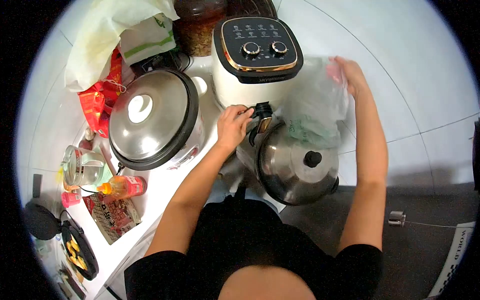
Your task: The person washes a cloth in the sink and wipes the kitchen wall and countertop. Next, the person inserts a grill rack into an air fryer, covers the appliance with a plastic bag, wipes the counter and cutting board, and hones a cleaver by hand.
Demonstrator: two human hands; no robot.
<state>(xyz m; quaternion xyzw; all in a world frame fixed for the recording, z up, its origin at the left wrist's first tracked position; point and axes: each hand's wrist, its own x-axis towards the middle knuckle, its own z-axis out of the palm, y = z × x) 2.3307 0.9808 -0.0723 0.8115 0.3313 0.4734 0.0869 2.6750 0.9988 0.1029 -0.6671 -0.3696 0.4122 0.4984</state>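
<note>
My left hand [234,126] is closed at the black handle on the front of the white air fryer [257,50], its fingers pressed to the handle's left side. At the right, my right hand [349,75] grips the top of a translucent plastic bag [317,102], which shows something pink by the fingers. The bag hangs beside the air fryer and its lower end lies over the glass-lidded pot [295,170]. The pot's black knob [313,159] shows just below the bag.
A cooker with a steel lid [150,117] stands left of the air fryer. Farther left are a glass jug [82,166], an orange-capped bottle [125,186], a printed packet [112,217] and a black pan with yellow food [77,250]. A red bag [100,100] lies behind.
</note>
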